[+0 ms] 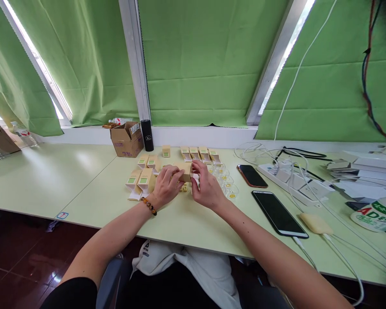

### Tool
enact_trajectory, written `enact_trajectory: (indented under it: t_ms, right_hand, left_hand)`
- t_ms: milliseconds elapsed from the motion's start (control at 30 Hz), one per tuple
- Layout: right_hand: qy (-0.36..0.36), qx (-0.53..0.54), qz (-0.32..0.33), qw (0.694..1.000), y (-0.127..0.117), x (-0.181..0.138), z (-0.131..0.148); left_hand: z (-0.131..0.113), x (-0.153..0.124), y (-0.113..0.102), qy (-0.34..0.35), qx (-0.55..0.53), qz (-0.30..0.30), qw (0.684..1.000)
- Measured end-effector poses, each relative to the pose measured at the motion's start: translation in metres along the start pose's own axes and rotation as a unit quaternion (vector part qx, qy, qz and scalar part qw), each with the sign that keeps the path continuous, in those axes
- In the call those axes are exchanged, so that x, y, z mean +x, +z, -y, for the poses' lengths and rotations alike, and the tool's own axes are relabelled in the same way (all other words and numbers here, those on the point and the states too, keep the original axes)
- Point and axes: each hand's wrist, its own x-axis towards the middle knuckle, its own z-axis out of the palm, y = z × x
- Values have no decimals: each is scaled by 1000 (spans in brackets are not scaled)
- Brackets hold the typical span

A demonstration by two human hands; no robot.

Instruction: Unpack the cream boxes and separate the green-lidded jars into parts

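Observation:
Between my hands is a small tan cardboard box point(186, 172), raised a little above the table. My left hand point(166, 184), with a beaded bracelet on the wrist, has its fingers closed on the box's left side. My right hand point(206, 184) grips the right end with thumb and fingers, where a white flap partly shows. Several like boxes point(147, 180) with green labels and open flaps stand left of my left hand. More boxes point(203, 154) form a row behind. Beside my right hand sit several small clear containers point(231, 191) with yellow spots. A small yellowish item point(184, 188) lies below the held box, partly hidden.
A closed small box point(166, 151) stands at the back, near a larger carton point(126, 139) and a black cylinder point(147, 135). To the right lie two phones point(252, 176), a power strip point(294, 184), tangled cables, a white-and-green bottle point(378, 213) and stacked white boxes point(366, 167).

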Motion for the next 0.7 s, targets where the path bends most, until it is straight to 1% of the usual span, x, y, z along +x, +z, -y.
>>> enact_trajectory:
  t_ms: [100,200,267,367,533,700]
  right_hand:
    - [-1,-21,25,999,-2,3,-1]
    - [-1,-27,19,999,2,1,-6]
    - [5,-26,6,1000,5,-3,-10]
    - [14,-25,-16,999,8,-7,-13]
    - [34,4,-37,999,4,-10,-12]
    - [20,39,-106,993,2,-11,-16]
  left_hand:
    - [-1,2,0,-7,7,18,1000]
    - [-3,3,1,0,25,38,999]
    - [-5,4,1,2,26,53,998]
    - [-6,4,1,-17,16,74,997]
    - [-6,4,0,-38,-8,82,996]
    - [-10,6,-1,-31,-15,77,996]
